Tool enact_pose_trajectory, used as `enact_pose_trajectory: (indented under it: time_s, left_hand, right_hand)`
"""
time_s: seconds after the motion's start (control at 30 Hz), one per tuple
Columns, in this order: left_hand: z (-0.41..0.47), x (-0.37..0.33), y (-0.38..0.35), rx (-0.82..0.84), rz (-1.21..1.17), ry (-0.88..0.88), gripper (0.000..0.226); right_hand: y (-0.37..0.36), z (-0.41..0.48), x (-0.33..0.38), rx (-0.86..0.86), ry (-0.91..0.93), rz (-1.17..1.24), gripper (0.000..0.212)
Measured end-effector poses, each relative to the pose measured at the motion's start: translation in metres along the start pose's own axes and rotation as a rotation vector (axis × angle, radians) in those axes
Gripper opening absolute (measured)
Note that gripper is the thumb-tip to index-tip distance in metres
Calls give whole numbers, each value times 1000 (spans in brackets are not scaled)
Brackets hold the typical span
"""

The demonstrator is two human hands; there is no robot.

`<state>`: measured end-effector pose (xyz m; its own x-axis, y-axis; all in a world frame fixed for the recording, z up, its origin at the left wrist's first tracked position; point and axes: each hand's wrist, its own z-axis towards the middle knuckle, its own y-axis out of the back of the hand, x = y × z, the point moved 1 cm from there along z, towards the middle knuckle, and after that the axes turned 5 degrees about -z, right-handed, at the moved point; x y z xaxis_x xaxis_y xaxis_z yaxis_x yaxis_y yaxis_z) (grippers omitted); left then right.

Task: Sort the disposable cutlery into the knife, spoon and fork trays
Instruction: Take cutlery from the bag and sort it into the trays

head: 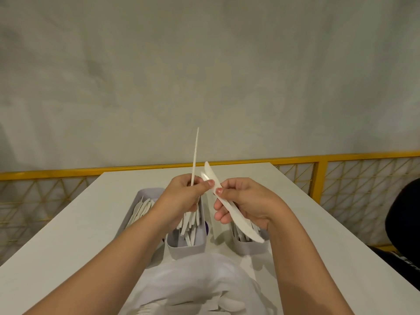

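Both hands are raised over the white table (91,223). My left hand (181,194) grips a thin white utensil (195,153) seen edge-on, pointing up; its type cannot be told. My right hand (243,201) holds a white plastic knife (241,226) by the middle, serrated blade toward me and down. Below stand three grey trays: a left tray (147,194) with white cutlery, a middle tray (186,246) full of white handles, and a right tray (250,246) mostly hidden behind my right hand. A clear bag of mixed white cutlery (200,289) lies at the near edge.
A loose white piece (216,226) lies on the table between the middle and right trays. A yellow lattice railing (341,178) runs behind the table. A dark object (404,223) sits off the table's right side.
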<state>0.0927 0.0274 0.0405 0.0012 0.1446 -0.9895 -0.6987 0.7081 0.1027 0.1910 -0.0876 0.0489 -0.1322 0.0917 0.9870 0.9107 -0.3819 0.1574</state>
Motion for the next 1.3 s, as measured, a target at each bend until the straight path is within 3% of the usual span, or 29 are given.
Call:
enact_pose_trajectory:
  time_s: [0.07,0.23,0.4,0.5,0.73,1.03,1.1,1.17,1.3]
  left_hand:
    - [0,-3,2,53,-100,31,14]
    - [4,-6,12,14,-258,76,13]
    - [4,-3,26,-168,-383,28,14]
    - [5,0,28,-282,-370,-18,11]
    - [-6,3,11,-310,-436,-127,17]
    - [-36,9,9,-51,-334,26,20]
    - [-42,10,11,30,-245,100,10]
    - [-44,13,15,60,-127,138,27]
    - [-44,21,27,21,113,68,30]
  right_hand:
    - [-2,0,0,10,-19,-4,15]
    - [-5,1,0,-27,-83,41,21]
    - [7,7,0,-514,129,-265,22]
    - [7,6,3,-659,246,-352,22]
    - [-26,16,-5,-272,-30,-75,27]
    - [-43,27,-9,-305,43,288,20]
    - [-47,29,-6,-273,38,290,23]
    - [-56,33,-3,-238,13,227,21]
    - [-78,46,1,-301,-18,98,18]
